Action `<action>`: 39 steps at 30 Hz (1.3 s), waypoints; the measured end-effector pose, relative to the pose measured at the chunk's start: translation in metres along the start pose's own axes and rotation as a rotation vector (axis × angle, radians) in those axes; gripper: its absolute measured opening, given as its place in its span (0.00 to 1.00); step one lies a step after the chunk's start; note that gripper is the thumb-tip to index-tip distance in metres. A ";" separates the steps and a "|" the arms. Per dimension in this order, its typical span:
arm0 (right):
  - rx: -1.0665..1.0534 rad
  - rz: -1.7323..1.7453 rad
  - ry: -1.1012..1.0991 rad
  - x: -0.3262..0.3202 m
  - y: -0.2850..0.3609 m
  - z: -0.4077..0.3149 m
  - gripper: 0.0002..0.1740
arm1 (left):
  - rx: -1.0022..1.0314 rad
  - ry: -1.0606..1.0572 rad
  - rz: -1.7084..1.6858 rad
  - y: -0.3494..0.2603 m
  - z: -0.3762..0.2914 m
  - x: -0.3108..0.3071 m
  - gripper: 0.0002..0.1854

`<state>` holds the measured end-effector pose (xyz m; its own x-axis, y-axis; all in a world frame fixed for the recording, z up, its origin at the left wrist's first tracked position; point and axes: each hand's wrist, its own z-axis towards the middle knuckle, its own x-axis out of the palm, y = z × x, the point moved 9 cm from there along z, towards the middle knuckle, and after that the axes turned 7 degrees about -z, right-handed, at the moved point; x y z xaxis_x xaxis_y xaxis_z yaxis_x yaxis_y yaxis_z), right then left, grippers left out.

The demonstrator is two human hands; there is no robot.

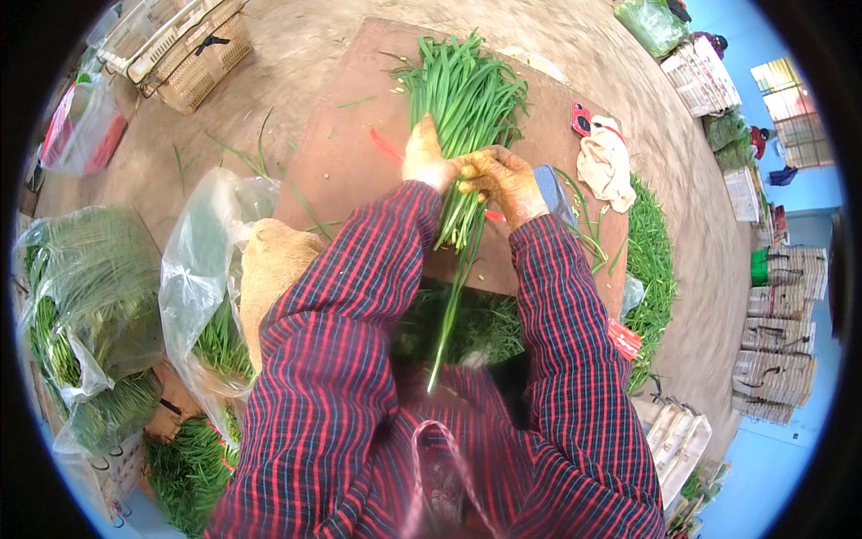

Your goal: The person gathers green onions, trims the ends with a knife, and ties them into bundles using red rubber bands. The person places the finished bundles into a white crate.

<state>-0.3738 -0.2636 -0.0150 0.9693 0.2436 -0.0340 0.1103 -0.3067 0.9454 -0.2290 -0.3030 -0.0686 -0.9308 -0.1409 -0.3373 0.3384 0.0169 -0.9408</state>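
A large bunch of green garlic chives point(465, 91) lies on the brown board table point(337, 135), leaves pointing away from me and pale cut ends towards me. My left hand point(427, 158) grips the bunch at its left side, thumb up along the leaves. On the right side my right hand point(502, 178) closes its fingers around the stalks, close to the left fingertips. A few long stalks hang from the bunch over the near table edge. Red tape strips point(385, 144) show to the left of the bunch and under my right wrist.
A red phone point(580, 119), a cream cloth point(605, 162) and a blue-grey object point(553, 192) are at the table's right. Loose greens point(650, 269) lie heaped beyond its right edge. Plastic-wrapped greens point(101, 290) and a clear bag point(202, 263) stand left; a woven basket point(195, 67) stands upper left.
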 end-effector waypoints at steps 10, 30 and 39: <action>-0.081 -0.073 -0.172 -0.032 -0.012 -0.004 0.15 | 0.010 0.069 -0.180 0.015 0.010 0.007 0.44; 0.049 -0.371 -0.166 -0.015 -0.019 0.042 0.13 | -0.148 0.166 -0.367 0.017 0.015 0.005 0.50; -0.260 -0.048 -0.071 -0.007 0.008 -0.002 0.08 | 0.189 0.084 -0.048 0.017 0.005 0.012 0.47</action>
<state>-0.3807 -0.2657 -0.0068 0.9782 0.1846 -0.0949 0.1054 -0.0479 0.9933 -0.2333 -0.3097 -0.0885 -0.9522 -0.0534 -0.3009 0.3056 -0.1748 -0.9360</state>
